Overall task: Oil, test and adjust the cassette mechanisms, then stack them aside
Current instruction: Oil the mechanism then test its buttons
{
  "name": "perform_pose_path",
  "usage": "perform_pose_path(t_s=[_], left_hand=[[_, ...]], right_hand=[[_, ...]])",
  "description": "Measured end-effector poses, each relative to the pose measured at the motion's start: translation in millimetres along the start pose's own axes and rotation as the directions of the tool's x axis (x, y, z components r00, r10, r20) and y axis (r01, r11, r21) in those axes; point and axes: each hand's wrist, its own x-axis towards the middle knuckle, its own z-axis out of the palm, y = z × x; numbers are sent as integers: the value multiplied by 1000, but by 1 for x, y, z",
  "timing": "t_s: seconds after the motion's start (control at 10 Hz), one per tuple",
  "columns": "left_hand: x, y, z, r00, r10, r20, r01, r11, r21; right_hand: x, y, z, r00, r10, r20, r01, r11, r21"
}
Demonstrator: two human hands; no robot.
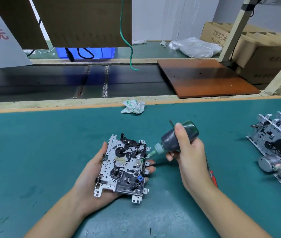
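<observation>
Meanwhile the right hand (190, 152) clasped the oil bottle (179, 137), its nozzle slanting down-left onto the cassette mechanism (122, 166) cradled by the left hand (91, 179).

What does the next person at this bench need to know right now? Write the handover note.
Left hand: cradles one cassette mechanism from below, face up.
Right hand: grips the dark oil bottle, nozzle at the mechanism's right edge; a red-handled screwdriver is also under this hand.
Aside: stacked mechanisms on the green mat, far right.
Done: earlier units appear stacked.
Left: finish oiling this one, test, adjust, stack.
</observation>
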Motion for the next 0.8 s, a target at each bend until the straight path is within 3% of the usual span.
perform_pose_path(t_s=[0.2, 0.3, 0.4, 0.5, 0.6, 0.7, 0.8], left_hand=[[-2, 1, 2, 1000, -3, 22, 4, 1000, -17], [-2, 3, 3, 999, 2, 36, -1, 1000, -4], [-11, 7, 9, 999, -6, 39, 6, 1000, 15], [-21, 16, 19, 901, -170, 400, 226, 969, -98], [-33, 12, 26, 919, -37, 392, 36, 999, 11], [-35, 14, 29, 862, -167, 479, 138, 986, 96], [-39, 17, 30, 858, -203, 472, 118, 972, 203]], right_hand=[[8, -10, -7, 1000, -7, -25, 9, 996, 83], [12, -10, -12, 999, -46, -26, 42, 990, -137], [17, -1, -17, 997, -22, 77, 40, 971, -235], [19, 7, -18, 984, 17, 177, 36, 956, -291], [11, 7, -15, 988, -18, 153, 87, 883, -461], [-3, -9, -15, 870, -473, 137, 400, 516, -757], [-25, -26, -16, 713, -565, 416, 608, 200, -769]])
